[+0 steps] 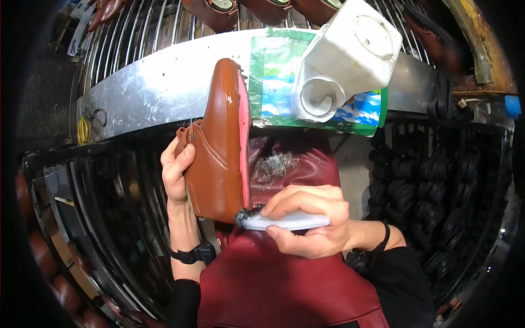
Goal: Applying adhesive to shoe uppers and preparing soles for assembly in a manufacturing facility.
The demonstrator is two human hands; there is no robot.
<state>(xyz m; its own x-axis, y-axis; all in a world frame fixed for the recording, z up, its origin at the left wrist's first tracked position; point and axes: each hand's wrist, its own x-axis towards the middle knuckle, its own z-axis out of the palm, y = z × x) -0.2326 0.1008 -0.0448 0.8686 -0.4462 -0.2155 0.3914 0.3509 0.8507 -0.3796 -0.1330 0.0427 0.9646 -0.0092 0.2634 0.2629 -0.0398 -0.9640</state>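
A brown leather shoe is held on its side, its toe pointing away from me and its pink-edged underside facing right. My left hand grips it at the opening, with the thumb on the upper. In my right hand is a brush with a pale flat handle, pinched between thumb and fingers. The brush's dark, clumped bristles touch the edge of the sole at the heel end. Below the shoe lies a dark red apron across my lap, with a whitish crusted smear on it.
Ahead runs a metal ledge, with rollers and several brown shoes beyond it. A white plastic container with a cut opening stands on a green printed sheet. Racks of dark soles fill the right side.
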